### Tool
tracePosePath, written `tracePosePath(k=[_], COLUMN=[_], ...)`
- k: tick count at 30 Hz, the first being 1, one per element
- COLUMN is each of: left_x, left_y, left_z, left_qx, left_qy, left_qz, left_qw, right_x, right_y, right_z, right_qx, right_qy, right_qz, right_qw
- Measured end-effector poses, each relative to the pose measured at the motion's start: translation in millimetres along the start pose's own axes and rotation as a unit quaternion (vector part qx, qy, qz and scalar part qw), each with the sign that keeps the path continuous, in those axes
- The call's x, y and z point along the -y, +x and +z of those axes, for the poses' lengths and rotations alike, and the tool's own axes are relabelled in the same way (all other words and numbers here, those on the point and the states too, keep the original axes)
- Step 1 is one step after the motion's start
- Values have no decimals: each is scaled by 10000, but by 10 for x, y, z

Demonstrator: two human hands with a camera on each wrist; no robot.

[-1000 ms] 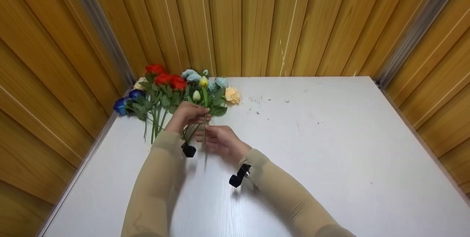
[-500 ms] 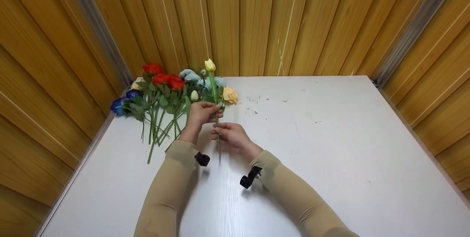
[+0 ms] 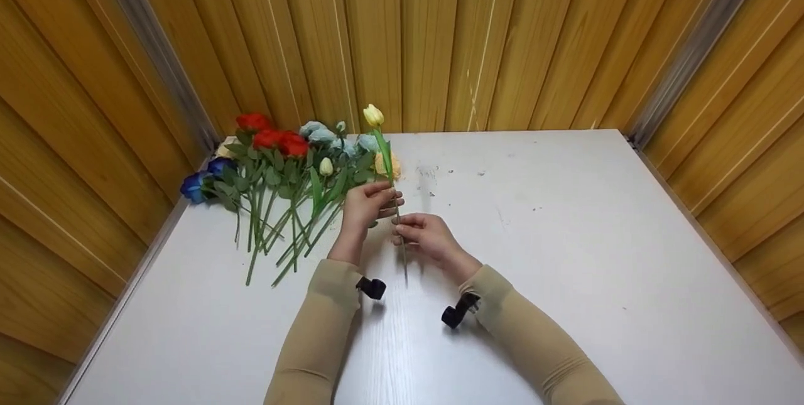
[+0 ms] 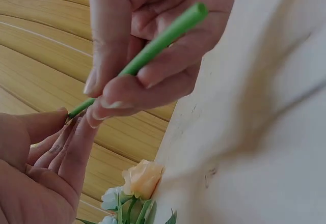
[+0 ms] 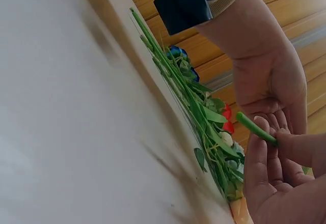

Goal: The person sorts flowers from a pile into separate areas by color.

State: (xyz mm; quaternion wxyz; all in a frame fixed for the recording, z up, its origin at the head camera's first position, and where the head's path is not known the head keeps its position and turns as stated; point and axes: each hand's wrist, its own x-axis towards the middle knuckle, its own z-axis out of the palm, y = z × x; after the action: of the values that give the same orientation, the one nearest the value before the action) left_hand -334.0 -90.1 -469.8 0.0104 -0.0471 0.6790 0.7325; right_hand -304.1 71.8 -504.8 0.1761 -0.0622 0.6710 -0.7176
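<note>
A yellow tulip with a long green stem is held up off the table, its bloom at the top. My left hand pinches the stem below the leaf. Lower down, my right hand grips the same stem between thumb and fingers. The cut end of the stem sticks out past the right hand's fingers in the left wrist view. In the right wrist view the green stem end pokes out of the right hand, with the left hand beyond it.
Left of the hands lies a pile of flowers: red roses, blue roses, light blue flowers, a whitish tulip bud and a peach rose. Their stems point toward the front of the white table. Wood-look panels wall it in.
Both hands have moved right, carrying the yellow tulip up and away from the pile. Its bloom, earlier among the light blue flowers, now stands above them against the panels.
</note>
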Motion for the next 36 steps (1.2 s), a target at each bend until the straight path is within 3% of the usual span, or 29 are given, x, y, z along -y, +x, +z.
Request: tracePosePath(k=[4, 7, 11, 15, 18, 22, 27, 30, 36], left_x=[5, -6, -41, -52, -28, 2, 12, 18, 41], left_y=[-13, 5, 34, 34, 20, 2, -25, -42, -55], left_z=[-16, -106, -348, -693, -933, -1114, -1174, -1179, -1189], left_qx=[-51, -207, -525, -1046, -1401, -1532, -1368, -1256, -1158], left_qy=[324, 635, 1074, 1559, 1893, 2504, 3618, 4016, 4397], left_qz=[-54, -58, -30, -20, -137, -425, -671, -762, -883], left_qw=[9994, 9978, 9928, 9822, 9718, 9550, 9197, 9040, 8863], right_x=[17, 60, 124, 193, 233, 252, 288, 327, 402], right_y=[-19, -22, -31, -52, -71, -99, -155, -207, -346], right_z=[-190, -362, -620, -874, -1065, -1339, -1701, -1928, -2402], right_qx=[-44, -191, -371, -574, -791, -1102, -1365, -1526, -1934], right_qy=[-74, -195, -378, -485, -456, -362, -398, -500, -740], right_qz=[-3, -33, -192, -286, -269, -215, -149, -83, 217], right_qw=[10000, 9996, 9984, 9968, 9955, 9930, 9897, 9870, 9781])
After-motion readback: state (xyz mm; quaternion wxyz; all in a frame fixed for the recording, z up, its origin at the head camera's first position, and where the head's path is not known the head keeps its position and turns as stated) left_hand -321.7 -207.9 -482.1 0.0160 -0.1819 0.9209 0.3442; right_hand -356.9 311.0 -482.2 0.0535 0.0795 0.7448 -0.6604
